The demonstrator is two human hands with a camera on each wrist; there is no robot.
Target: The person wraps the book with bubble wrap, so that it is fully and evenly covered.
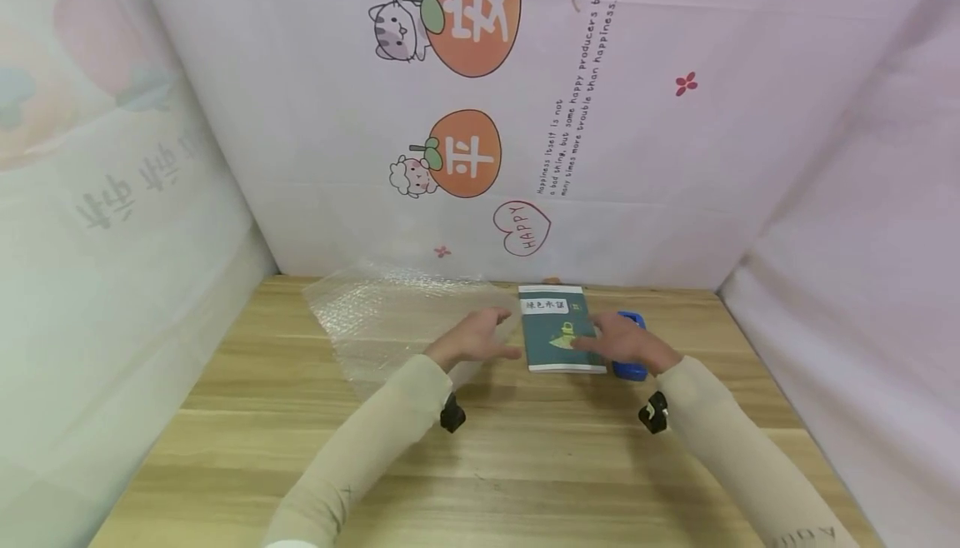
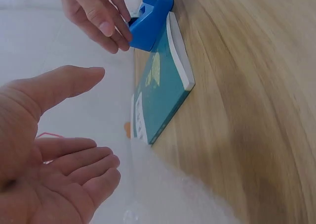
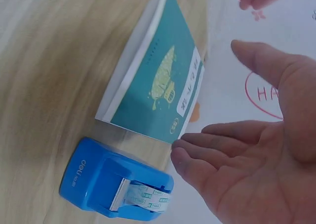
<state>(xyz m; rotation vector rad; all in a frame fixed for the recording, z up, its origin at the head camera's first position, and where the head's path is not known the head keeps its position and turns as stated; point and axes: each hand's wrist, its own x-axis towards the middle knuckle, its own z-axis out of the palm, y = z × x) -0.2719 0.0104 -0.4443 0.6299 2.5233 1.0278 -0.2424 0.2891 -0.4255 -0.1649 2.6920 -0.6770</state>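
A green book (image 1: 555, 336) with white edges lies flat on the wooden table, its cover showing a yellow drawing. My right hand (image 1: 618, 341) hovers at the book's right side, fingers extended and holding nothing; in the head view it overlaps part of the cover. Beside it stands a blue tape dispenser (image 3: 116, 182) with a roll of tape, partly hidden by that hand in the head view. To the book's left is my left hand (image 1: 478, 338), thumb and fingers apart, with nothing in it. Under and beyond this hand spreads a sheet of clear bubble wrap (image 1: 382, 315).
White printed cloth (image 1: 360, 198) hangs behind the table and along both sides. A small orange object (image 3: 195, 112) pokes out behind the book's far edge. Bare wood of the table (image 1: 525, 465) stretches in front, between the forearms.
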